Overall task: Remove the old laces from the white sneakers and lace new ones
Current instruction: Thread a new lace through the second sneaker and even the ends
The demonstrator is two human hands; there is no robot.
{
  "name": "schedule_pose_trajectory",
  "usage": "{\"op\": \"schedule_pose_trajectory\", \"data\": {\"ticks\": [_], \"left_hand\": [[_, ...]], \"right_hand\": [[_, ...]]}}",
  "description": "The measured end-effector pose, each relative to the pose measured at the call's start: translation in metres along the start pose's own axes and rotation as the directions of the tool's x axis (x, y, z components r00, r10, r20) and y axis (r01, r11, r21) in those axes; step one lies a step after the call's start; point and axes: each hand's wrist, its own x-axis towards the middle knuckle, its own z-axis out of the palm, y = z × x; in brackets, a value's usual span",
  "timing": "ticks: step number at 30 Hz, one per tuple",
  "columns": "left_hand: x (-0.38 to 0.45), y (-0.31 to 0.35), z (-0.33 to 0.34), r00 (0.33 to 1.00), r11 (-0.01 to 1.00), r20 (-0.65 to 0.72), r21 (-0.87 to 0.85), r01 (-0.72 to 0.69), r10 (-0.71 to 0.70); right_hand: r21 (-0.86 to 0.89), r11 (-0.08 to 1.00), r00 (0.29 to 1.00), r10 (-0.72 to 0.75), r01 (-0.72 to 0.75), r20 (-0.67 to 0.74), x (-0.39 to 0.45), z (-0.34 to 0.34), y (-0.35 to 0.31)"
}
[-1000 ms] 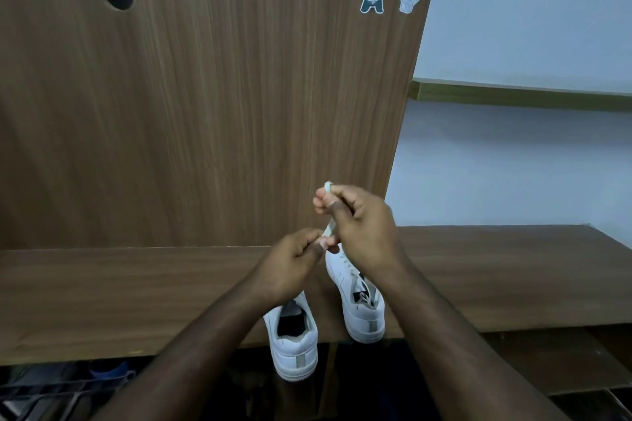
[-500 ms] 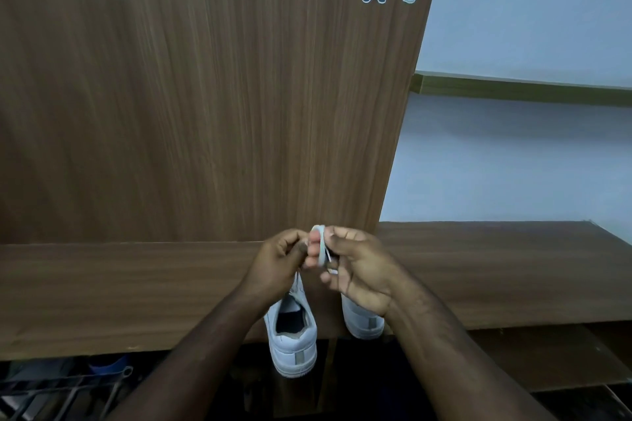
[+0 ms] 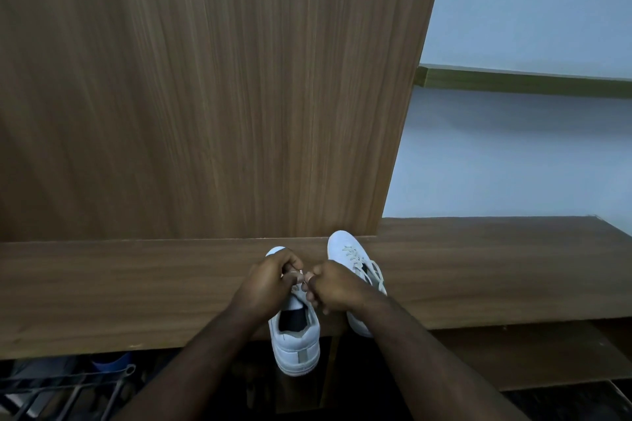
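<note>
Two white low-top leather sneakers stand on the brown wood-grain shelf, toes toward the wooden back panel. Left sneaker: heel overhangs the shelf's front edge, tongue area hidden under the hands. Right sneaker: just beside it, cream flat laces threaded across the eyelets, a loose end trailing by the collar

Left hand and right hand meet over the left sneaker's throat. Both have fingers curled, pinching a short pale bit of lace between them, thumb tips nearly touching

Judged step: working a lace at the left sneaker's upper eyelets; whether it is an old one coming out or a new one going in cannot be told, the eyelets being covered

Next move likely calls for a firm pinch on the lace tip and a steady pull, with one hand free to steady the overhanging shoe
</note>
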Motion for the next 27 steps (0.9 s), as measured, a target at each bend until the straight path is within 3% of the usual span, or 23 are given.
{"op": "schedule_pose_trajectory", "data": {"ticks": [1, 3, 8, 12, 19, 27], "left_hand": [[0.0, 0.0, 0.0, 1.0, 0.999, 0.01, -0.045, 0.011, -0.011], [-0.001, -0.004, -0.001, 0.998, 0.986, 0.062, -0.163, 0.032, -0.022], [-0.006, -0.02, -0.001, 0.965, 0.895, 0.262, -0.423, 0.139, -0.026], [-0.006, -0.031, 0.004, 0.948, 0.795, 0.316, -0.568, 0.215, -0.03], [0.007, -0.041, 0.013, 0.962, 0.718, 0.2, -0.64, 0.273, -0.188], [0.009, -0.026, 0.025, 0.964, 0.887, -0.023, -0.398, 0.233, -0.263]], "right_hand": [[0.213, 0.972, 0.994, 0.084, -0.096, 0.063, -0.001, 0.0, -0.001], [0.457, 0.864, 0.971, 0.136, -0.212, 0.195, 0.0, -0.001, 0.001], [0.749, 0.608, 0.954, 0.047, -0.263, 0.297, 0.007, 0.009, 0.012], [0.836, 0.508, 0.973, 0.02, -0.207, 0.229, 0.01, 0.018, 0.014], [0.845, 0.515, 0.989, 0.101, -0.142, 0.105, 0.022, 0.028, 0.018], [0.918, 0.387, 0.978, 0.21, -0.08, -0.003, 0.023, 0.045, 0.013]]}}
